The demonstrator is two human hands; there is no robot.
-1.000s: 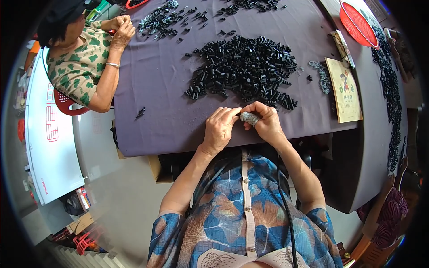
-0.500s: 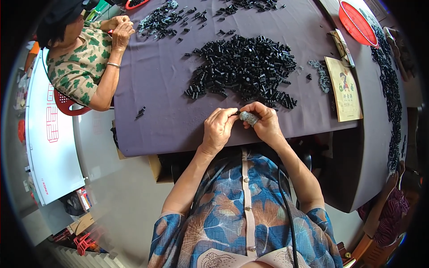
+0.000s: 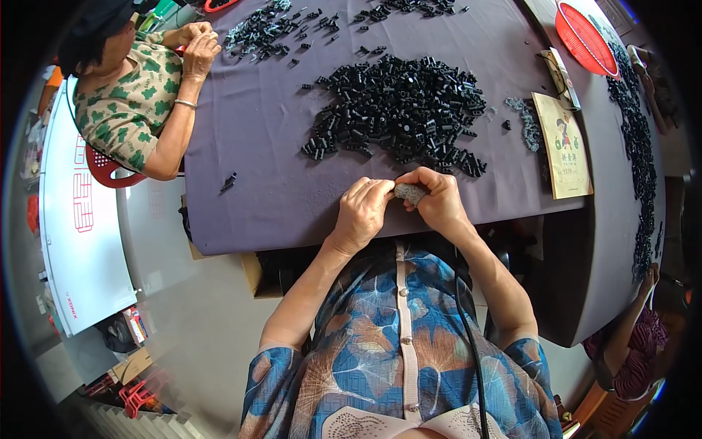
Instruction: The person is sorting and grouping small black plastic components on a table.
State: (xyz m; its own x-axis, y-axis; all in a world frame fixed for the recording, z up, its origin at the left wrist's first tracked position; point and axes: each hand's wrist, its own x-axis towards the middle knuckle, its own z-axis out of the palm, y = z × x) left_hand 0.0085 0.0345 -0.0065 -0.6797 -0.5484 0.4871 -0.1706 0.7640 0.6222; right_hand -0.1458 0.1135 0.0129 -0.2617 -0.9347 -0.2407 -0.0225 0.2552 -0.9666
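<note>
My left hand [image 3: 362, 214] and my right hand [image 3: 441, 201] meet at the table's near edge, thumbs and fingertips pinched together. Whatever sits between the tips is hidden by the fingers. A grey speckled wrap-like piece [image 3: 410, 193] is at a finger of my right hand; I cannot tell whether it is worn or held. Just beyond my hands spreads a large heap of small black cylindrical parts [image 3: 409, 102].
On the purple-grey tablecloth [image 3: 256, 183] lie loose black parts [image 3: 229, 182], a bunch of small grey pieces [image 3: 523, 121] and a beige booklet [image 3: 561, 157]. A red basket [image 3: 585, 40] stands far right. Across the left corner, a co-worker's hands [image 3: 199, 51] are together.
A small black piece that showed between my fingertips is now covered by them. My left hand has shifted slightly right, closer against my right hand.
</note>
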